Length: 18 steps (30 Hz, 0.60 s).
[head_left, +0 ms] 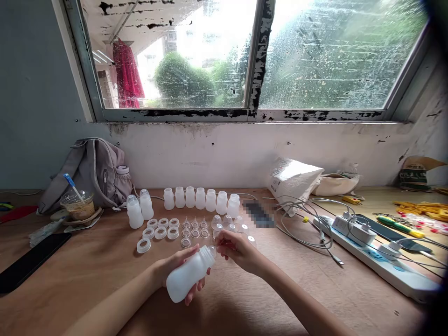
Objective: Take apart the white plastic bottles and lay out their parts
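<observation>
Lying tilted in the left hand (175, 268), a white plastic bottle (189, 275) points its open neck up toward the right hand (240, 249). The left hand's fingers wrap around the bottle's body, gripping it above the wooden table (245, 298). The right hand pinches a small clear part at the bottle's mouth; what part it is I cannot tell. Just beyond the hands lie white rings (160, 232), then small clear nipples (195, 229) and clear caps (227, 223). Farther back stands a row of white bottles (200, 199). Well to the right of the right hand sits a power strip (378, 256). Far left, a grey bag (91, 172).
</observation>
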Available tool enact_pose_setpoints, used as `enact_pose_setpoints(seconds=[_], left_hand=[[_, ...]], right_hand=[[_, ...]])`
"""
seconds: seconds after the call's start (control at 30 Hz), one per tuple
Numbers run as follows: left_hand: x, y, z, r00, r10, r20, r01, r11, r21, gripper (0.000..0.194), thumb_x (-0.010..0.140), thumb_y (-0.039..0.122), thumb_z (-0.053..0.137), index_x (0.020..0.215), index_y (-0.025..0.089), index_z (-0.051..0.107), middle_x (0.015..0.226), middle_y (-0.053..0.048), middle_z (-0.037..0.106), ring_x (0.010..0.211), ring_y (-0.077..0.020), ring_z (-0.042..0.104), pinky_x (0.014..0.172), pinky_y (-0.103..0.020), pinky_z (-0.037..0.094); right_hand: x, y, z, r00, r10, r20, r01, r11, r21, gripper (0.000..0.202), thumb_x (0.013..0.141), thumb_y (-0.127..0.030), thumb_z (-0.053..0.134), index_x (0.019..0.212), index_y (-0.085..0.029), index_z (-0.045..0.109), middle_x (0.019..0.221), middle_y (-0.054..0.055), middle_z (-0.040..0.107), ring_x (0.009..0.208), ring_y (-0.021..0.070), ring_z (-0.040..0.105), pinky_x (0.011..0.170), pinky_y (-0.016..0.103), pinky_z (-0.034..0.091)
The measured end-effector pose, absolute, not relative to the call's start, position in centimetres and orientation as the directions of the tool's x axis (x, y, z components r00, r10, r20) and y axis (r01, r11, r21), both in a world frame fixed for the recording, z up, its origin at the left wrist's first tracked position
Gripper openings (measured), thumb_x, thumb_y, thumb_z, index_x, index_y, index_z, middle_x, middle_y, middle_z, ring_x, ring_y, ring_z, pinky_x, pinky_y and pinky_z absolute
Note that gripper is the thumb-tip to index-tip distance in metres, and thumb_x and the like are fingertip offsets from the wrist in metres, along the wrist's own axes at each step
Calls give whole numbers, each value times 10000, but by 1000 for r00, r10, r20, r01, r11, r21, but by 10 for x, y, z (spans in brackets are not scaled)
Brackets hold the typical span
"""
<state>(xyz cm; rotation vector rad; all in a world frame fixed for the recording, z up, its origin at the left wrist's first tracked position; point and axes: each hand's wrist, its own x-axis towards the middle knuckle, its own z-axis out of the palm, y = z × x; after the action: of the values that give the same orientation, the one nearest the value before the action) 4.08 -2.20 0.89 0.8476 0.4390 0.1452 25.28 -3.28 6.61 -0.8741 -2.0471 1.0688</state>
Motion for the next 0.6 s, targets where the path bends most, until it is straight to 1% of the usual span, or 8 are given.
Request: enact_pose_setpoints(seconds=[0.13, 0.3, 0.37, 0.43, 0.5, 0.53, 0.6], left_hand=[[43, -22, 10, 884, 327, -333, 33, 667, 745, 729, 653, 747, 295, 861, 84, 517, 638, -71, 574, 491, -206, 570, 442, -300, 406], [44, -26, 17, 853, 400, -335, -26, 674, 739, 632, 672, 667, 389, 837, 74, 533, 632, -57, 551, 503, -166, 548, 471, -281, 414], [46, -30, 21, 832, 466, -302, -90, 651, 754, 586, 684, 629, 424, 852, 78, 531, 658, -59, 549, 529, -159, 544, 515, -289, 422], [49, -35, 25, 777, 596, -200, -213, 550, 808, 519, 693, 573, 488, 883, 91, 522, 725, -66, 554, 605, -165, 552, 600, -305, 425], [52, -38, 30, 685, 726, -60, -319, 373, 871, 450, 670, 492, 587, 906, 118, 509, 805, -67, 551, 714, -179, 550, 668, -303, 407], [54, -39, 32, 633, 774, 3, -343, 277, 898, 436, 648, 453, 632, 911, 131, 502, 833, -65, 547, 762, -185, 541, 683, -293, 396], [55, -39, 34, 539, 839, 79, -323, 120, 939, 451, 601, 409, 693, 909, 147, 493, 850, -56, 540, 815, -188, 519, 686, -269, 381]], right_hand=[[253, -35, 71, -565, 784, 256, 234, 451, -861, 169, 793, -341, 477, 749, -179, 461, 727, 5, 487, 587, 90, 434, 506, 212, 380], [255, -33, 71, -526, 797, 298, 214, 463, -860, 141, 787, -312, 494, 758, -177, 467, 740, 6, 479, 621, 94, 442, 527, 216, 389], [256, -30, 68, -486, 813, 320, 204, 461, -863, 136, 788, -310, 492, 777, -177, 464, 723, 3, 471, 619, 97, 445, 523, 219, 401], [257, -26, 65, -424, 838, 344, 193, 455, -870, 141, 793, -318, 482, 793, -180, 455, 698, -5, 455, 602, 96, 441, 499, 216, 403], [258, -23, 63, -355, 860, 367, 195, 451, -871, 150, 796, -329, 476, 801, -182, 448, 689, -8, 448, 589, 95, 440, 478, 213, 401], [258, -22, 62, -325, 868, 376, 202, 452, -869, 157, 796, -337, 476, 804, -183, 447, 692, -7, 450, 587, 95, 442, 474, 212, 403], [259, -21, 62, -290, 877, 383, 219, 451, -865, 174, 794, -354, 478, 806, -182, 448, 701, -3, 457, 584, 95, 448, 471, 214, 410]])
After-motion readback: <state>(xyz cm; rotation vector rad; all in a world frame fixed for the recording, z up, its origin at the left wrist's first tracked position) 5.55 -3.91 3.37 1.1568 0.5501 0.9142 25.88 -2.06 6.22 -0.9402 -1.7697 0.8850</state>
